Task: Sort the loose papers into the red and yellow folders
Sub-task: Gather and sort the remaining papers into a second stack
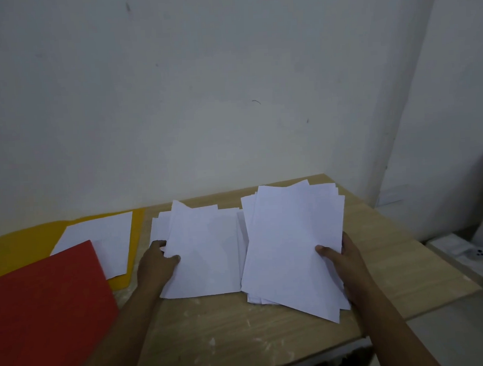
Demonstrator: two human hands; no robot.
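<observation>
On the table (272, 331), my left hand (157, 263) is pinching one sheet (205, 253) while my right hand (342, 258) is gripping the stack (292, 242); I judge peeling singly toward the yellow folder (26, 247) best.

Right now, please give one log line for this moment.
left hand: holds middle papers | right hand: holds right stack | yellow folder: open

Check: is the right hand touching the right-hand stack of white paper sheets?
Touching. The head view shows the right hand gripping the stack of white sheets, thumb on top.
</observation>
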